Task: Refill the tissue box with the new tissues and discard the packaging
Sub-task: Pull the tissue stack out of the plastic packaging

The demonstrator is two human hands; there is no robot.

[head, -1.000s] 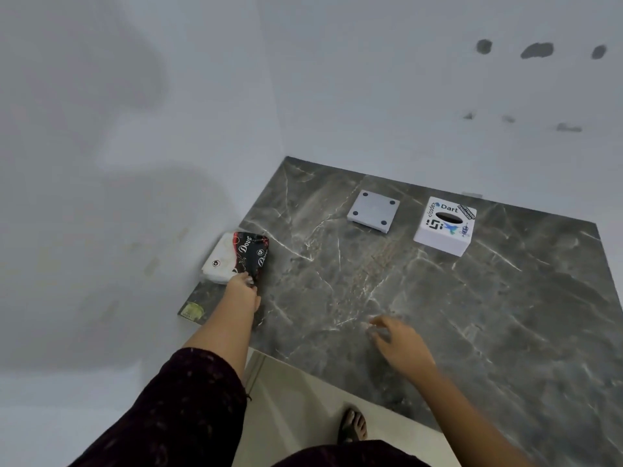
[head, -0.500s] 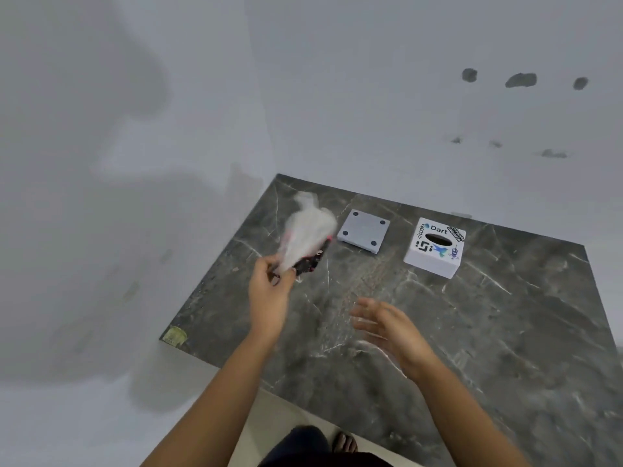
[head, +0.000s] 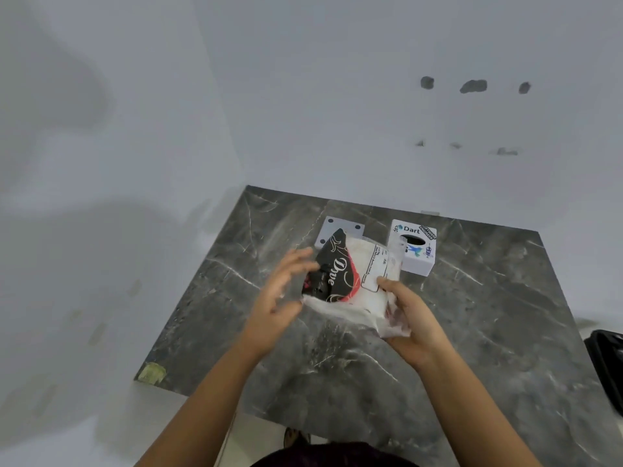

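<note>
Both hands now meet above the desk (head: 438,365): the right hand (head: 409,320) grips the tissue pack (head: 350,284), which the left hand (head: 281,294) carried alone before; its fingers seem spread against the wrapper. Beyond stand the lid (head: 328,227) and tissue box (head: 416,251)

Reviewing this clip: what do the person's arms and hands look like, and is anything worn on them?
Both forearms are bare as far as the frame shows. The left hand and right hand wear no gloves; no rings, watch or bracelets are visible. No sleeve reaches the forearms in view. Dark clothing shows only at the bottom edge.
</note>
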